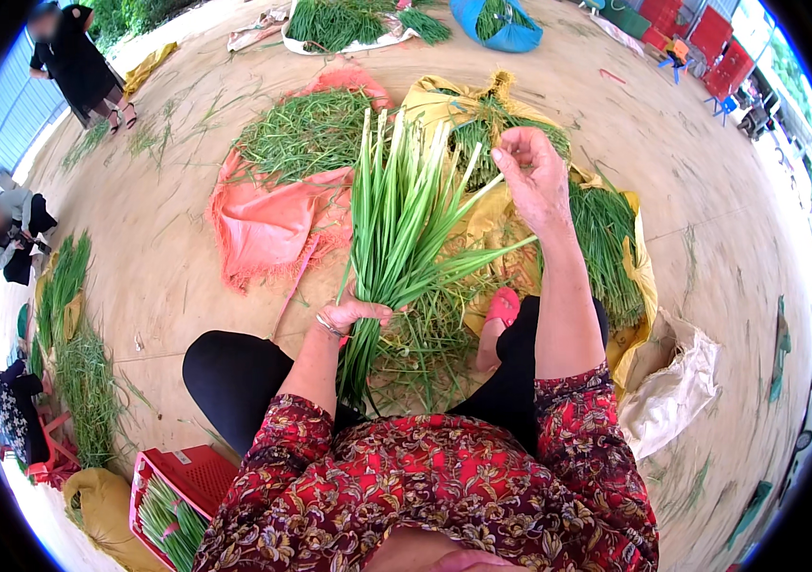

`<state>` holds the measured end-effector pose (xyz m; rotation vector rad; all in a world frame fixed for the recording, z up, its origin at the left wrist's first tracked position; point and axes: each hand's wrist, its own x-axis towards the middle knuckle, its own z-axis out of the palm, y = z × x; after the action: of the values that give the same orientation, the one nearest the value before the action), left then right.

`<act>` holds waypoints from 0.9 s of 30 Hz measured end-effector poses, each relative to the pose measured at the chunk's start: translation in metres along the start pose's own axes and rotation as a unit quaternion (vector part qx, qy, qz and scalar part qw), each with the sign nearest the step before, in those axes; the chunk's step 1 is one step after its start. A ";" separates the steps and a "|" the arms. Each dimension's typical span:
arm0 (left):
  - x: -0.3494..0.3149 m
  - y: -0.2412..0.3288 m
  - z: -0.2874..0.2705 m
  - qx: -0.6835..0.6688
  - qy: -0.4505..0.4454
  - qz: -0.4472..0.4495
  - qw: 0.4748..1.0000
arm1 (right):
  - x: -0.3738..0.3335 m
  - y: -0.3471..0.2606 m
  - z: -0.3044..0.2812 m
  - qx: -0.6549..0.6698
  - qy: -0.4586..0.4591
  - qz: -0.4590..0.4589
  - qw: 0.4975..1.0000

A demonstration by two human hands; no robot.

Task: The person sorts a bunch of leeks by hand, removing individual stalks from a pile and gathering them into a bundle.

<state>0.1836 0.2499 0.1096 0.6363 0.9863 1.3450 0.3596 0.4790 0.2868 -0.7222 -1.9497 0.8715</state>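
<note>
My left hand is closed around a thick bunch of garlic chives, held upright with the pale white ends at the top and the green leaves hanging below the fist. My right hand is raised to the right of the bunch, fingers curled. Its thumb and fingertips pinch the pale end of a single chive stalk that slants out from the bunch. Loose green leaves and trimmings lie on the ground between my legs, below the bunch.
Ahead, a pink sack bears a heap of greens. Yellow sacking with more chives lies at right, beside a white sack. A red crate holding bundled chives stands at lower left. Other people are at far left.
</note>
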 end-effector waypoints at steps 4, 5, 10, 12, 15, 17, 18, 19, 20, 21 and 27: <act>-0.003 0.005 0.010 0.021 -0.050 0.019 0.998 | 0.009 0.049 -0.006 -0.095 -0.029 0.112 0.989; -0.004 0.006 0.015 0.040 -0.038 0.030 0.998 | 0.010 0.060 -0.010 -0.074 -0.071 0.181 0.978; -0.002 -0.003 0.008 0.047 -0.053 -0.006 0.997 | 0.006 0.057 -0.017 0.026 -0.201 0.260 0.944; 0.001 -0.007 0.005 0.049 -0.060 -0.008 0.997 | 0.005 0.057 -0.020 -0.060 -0.098 0.243 0.963; 0.003 -0.006 0.005 0.055 -0.084 -0.017 0.995 | 0.011 0.057 -0.028 -0.003 0.013 0.148 0.989; 0.002 -0.006 0.005 0.063 -0.073 -0.029 0.995 | 0.011 0.047 -0.027 0.062 0.041 0.105 0.992; 0.001 -0.007 0.006 0.066 -0.067 -0.037 0.995 | 0.010 0.043 -0.023 -0.015 0.028 0.030 0.999; 0.000 -0.008 0.007 0.070 -0.062 -0.046 0.995 | 0.010 0.038 -0.019 -0.092 0.015 -0.045 0.995; 0.001 -0.009 0.006 0.072 -0.068 -0.051 0.994 | 0.009 0.034 -0.016 -0.169 0.002 -0.119 0.978; 0.002 -0.009 0.006 0.074 -0.075 -0.056 0.993 | 0.005 0.026 -0.014 -0.181 -0.081 -0.026 0.980; 0.002 -0.005 0.014 0.087 -0.067 -0.074 0.991 | 0.003 0.059 -0.001 -0.183 -0.064 -0.013 0.981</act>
<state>0.1980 0.2537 0.1117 0.7598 1.0281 1.0790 0.3678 0.5163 0.2420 -0.8651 -2.2605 0.5570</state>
